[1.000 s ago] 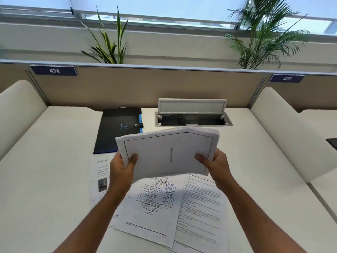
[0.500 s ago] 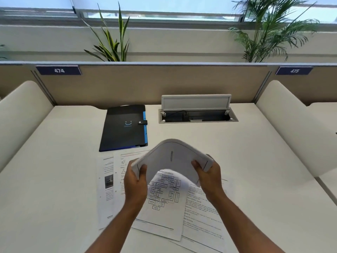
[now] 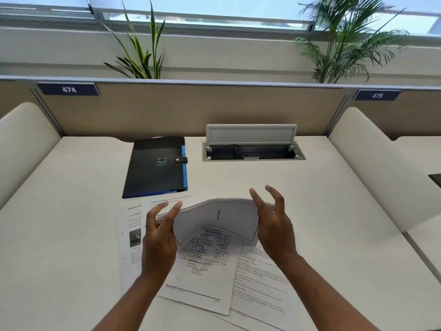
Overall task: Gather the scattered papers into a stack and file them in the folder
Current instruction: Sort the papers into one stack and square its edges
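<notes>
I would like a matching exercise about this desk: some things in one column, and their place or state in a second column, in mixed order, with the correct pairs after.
Things:
1. black folder
2. bent paper stack
3. flowchart sheet
4. cable box lid

Places or states:
A. flipped up, at the back of the desk
B. flat on the desk, under the arched papers
C. closed with a snap strap, far left of the papers
D. arched upward between the left hand and the right hand

Pairs: 1-C, 2-D, 3-B, 4-A

White papers (image 3: 216,218) printed with black text and a box diagram lie on a cream desk (image 3: 71,211), beside a black folder (image 3: 155,167) with a blue edge.
</notes>
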Action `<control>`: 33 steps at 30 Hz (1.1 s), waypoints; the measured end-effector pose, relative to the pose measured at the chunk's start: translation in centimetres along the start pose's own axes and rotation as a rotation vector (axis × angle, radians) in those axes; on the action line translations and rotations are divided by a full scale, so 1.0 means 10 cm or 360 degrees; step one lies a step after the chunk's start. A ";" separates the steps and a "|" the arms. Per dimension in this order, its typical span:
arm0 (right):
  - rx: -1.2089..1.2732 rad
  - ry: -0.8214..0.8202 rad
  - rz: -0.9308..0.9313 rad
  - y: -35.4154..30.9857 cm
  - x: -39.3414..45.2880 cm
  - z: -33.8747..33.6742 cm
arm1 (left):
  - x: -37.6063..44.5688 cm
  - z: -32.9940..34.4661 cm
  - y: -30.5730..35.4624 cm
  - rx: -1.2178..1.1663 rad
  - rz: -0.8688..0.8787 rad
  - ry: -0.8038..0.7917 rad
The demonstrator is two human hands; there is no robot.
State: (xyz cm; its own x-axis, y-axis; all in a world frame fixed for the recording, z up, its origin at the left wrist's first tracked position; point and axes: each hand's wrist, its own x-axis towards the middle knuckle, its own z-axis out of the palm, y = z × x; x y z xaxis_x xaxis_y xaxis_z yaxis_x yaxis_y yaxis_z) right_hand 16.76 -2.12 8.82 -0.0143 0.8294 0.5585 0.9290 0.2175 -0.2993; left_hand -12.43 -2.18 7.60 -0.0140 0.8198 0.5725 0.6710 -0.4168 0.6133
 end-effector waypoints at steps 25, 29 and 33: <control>0.1434 -0.0294 0.1286 0.02 -0.23 0.27 | -0.11 0.20 -0.05 -0.0530 -0.1059 -0.0141; 0.1456 -0.0200 0.1322 0.01 -0.22 0.25 | -0.09 0.23 -0.01 -0.0520 -0.1133 -0.0101; 0.1470 -0.0104 0.1302 -0.04 -0.18 0.24 | 0.03 0.26 0.11 -0.0482 -0.1119 -0.0021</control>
State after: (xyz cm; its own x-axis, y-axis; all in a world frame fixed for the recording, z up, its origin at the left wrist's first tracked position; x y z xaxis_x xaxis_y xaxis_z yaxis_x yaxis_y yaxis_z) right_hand 15.55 -2.52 6.07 0.4049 0.9107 -0.0816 0.0645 -0.1175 -0.9910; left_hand -9.72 -1.36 7.02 -0.3524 0.9357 -0.0131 0.2746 0.1168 0.9544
